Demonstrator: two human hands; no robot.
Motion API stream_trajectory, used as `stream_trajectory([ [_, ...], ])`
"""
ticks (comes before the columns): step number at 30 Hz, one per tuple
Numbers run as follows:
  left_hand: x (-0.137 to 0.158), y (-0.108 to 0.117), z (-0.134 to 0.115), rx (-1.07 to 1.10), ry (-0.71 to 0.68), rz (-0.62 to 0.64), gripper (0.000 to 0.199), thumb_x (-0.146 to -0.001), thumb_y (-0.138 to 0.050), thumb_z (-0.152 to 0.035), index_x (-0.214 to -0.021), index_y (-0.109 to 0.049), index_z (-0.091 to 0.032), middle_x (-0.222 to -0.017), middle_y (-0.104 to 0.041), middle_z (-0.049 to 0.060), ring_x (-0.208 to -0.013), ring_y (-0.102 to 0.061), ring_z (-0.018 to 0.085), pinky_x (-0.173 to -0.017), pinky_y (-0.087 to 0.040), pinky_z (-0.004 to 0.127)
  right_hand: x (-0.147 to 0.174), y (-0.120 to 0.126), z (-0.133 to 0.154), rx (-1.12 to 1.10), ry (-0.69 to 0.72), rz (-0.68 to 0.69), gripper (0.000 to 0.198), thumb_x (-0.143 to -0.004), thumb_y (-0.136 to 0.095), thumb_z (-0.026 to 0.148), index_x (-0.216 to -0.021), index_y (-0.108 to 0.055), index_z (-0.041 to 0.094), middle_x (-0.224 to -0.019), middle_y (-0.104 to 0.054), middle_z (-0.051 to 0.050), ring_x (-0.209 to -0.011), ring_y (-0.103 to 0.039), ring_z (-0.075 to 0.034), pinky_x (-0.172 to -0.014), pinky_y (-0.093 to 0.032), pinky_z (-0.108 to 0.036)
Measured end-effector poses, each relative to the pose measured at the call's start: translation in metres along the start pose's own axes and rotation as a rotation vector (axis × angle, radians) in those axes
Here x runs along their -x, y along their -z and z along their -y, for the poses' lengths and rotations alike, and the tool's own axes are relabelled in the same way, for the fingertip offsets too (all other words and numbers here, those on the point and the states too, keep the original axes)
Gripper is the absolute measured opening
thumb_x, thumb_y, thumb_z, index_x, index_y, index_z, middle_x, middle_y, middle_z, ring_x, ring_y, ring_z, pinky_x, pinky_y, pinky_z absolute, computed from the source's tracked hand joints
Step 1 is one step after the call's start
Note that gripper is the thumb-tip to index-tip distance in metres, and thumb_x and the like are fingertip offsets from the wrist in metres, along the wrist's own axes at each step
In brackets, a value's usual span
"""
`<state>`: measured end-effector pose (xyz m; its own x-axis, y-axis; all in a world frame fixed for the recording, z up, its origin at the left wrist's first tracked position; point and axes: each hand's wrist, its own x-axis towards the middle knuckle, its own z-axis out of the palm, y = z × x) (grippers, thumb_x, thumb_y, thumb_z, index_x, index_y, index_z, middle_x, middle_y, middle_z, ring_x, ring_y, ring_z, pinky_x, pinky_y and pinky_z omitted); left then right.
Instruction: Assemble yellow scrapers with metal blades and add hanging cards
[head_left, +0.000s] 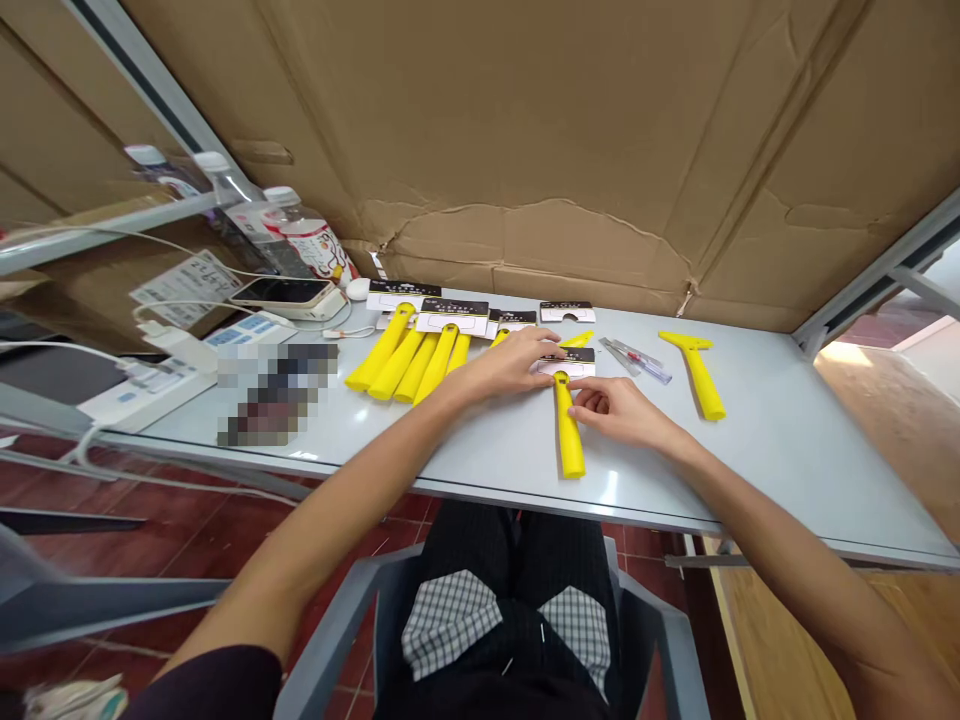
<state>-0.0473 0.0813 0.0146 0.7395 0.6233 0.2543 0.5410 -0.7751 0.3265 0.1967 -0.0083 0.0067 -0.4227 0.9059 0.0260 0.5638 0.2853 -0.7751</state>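
Observation:
In front of me lies a yellow scraper, its handle pointing toward the table's near edge and a black-and-white header card across its upper end. My left hand grips the card's left side, fingers on top and thumb low by the handle's tip. From the right, my right hand holds the upper handle between thumb and index finger, with its other fingers curled. Part of a yellow scraper head shows behind the card. To the left, several carded yellow scrapers lie side by side, partly overlapping.
An uncarded yellow scraper lies to the right. Behind my right hand are a craft knife and a loose card. Bottles, a phone and a power strip with cables occupy the left end. Cardboard walls the back.

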Motion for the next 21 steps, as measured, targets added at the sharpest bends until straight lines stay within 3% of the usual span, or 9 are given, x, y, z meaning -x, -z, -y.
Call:
stream_trajectory([
  [3, 0.031, -0.003, -0.028, -0.114, 0.08, -0.122, 0.033, -0.103, -0.062, -0.032, -0.132, -0.071, -0.02, -0.149, -0.065, 0.014, -0.144, -0.057, 0.031, -0.123, -0.045, 0.052, 0.015, -0.004, 0.003, 0.106, 0.075, -0.06, 0.033, -0.097, -0.064, 0.028, -0.124, -0.077, 0.015, -0.095, -0.08, -0.007, -0.082, -0.073, -0.022, -0.08, -0.061, -0.038],
  [5, 0.057, -0.013, -0.048, -0.126, 0.133, -0.171, 0.035, -0.107, -0.055, -0.032, -0.135, -0.069, -0.019, -0.153, -0.063, 0.015, -0.145, -0.057, 0.029, -0.124, -0.046, 0.051, 0.032, -0.011, 0.003, 0.275, 0.179, -0.142, 0.034, -0.1, -0.059, 0.024, -0.128, -0.076, 0.015, -0.112, -0.081, -0.012, -0.1, -0.074, -0.028, -0.094, -0.061, -0.047],
  [8, 0.087, -0.035, -0.069, -0.142, 0.195, -0.134, 0.037, -0.11, -0.049, -0.034, -0.136, -0.07, -0.016, -0.155, -0.063, 0.018, -0.146, -0.059, 0.03, -0.125, -0.046, 0.052, 0.056, -0.027, -0.001, 0.474, 0.283, -0.211, 0.042, -0.107, -0.048, 0.021, -0.14, -0.069, 0.007, -0.136, -0.074, -0.02, -0.131, -0.067, -0.035, -0.114, -0.056, -0.054],
  [10, 0.096, -0.048, -0.076, -0.171, 0.233, -0.135, 0.041, -0.11, -0.047, -0.031, -0.141, -0.067, -0.012, -0.16, -0.059, 0.019, -0.153, -0.052, 0.032, -0.13, -0.039, 0.054, 0.066, -0.037, -0.004, 0.567, 0.305, -0.236, 0.045, -0.108, -0.043, 0.018, -0.145, -0.066, 0.004, -0.147, -0.069, -0.022, -0.144, -0.061, -0.036, -0.123, -0.05, -0.054],
  [16, 0.084, -0.056, -0.091, -0.197, 0.341, -0.142, 0.048, -0.113, -0.036, -0.033, -0.147, -0.063, -0.01, -0.16, -0.059, 0.018, -0.153, -0.051, 0.032, -0.131, -0.035, 0.052, 0.07, -0.052, -0.007, 0.686, 0.267, -0.23, 0.048, -0.105, -0.044, 0.009, -0.147, -0.065, 0.0, -0.156, -0.061, -0.026, -0.153, -0.052, -0.038, -0.13, -0.043, -0.054],
  [21, 0.057, -0.059, -0.117, -0.268, 0.493, -0.172, 0.059, -0.114, -0.032, -0.049, -0.154, -0.057, -0.014, -0.158, -0.061, 0.019, -0.15, -0.052, 0.036, -0.126, -0.038, 0.059, 0.069, -0.054, -0.016, 0.683, 0.256, -0.232, 0.052, -0.103, -0.044, 0.008, -0.151, -0.061, 0.0, -0.16, -0.058, -0.024, -0.155, -0.05, -0.038, -0.131, -0.041, -0.055],
])
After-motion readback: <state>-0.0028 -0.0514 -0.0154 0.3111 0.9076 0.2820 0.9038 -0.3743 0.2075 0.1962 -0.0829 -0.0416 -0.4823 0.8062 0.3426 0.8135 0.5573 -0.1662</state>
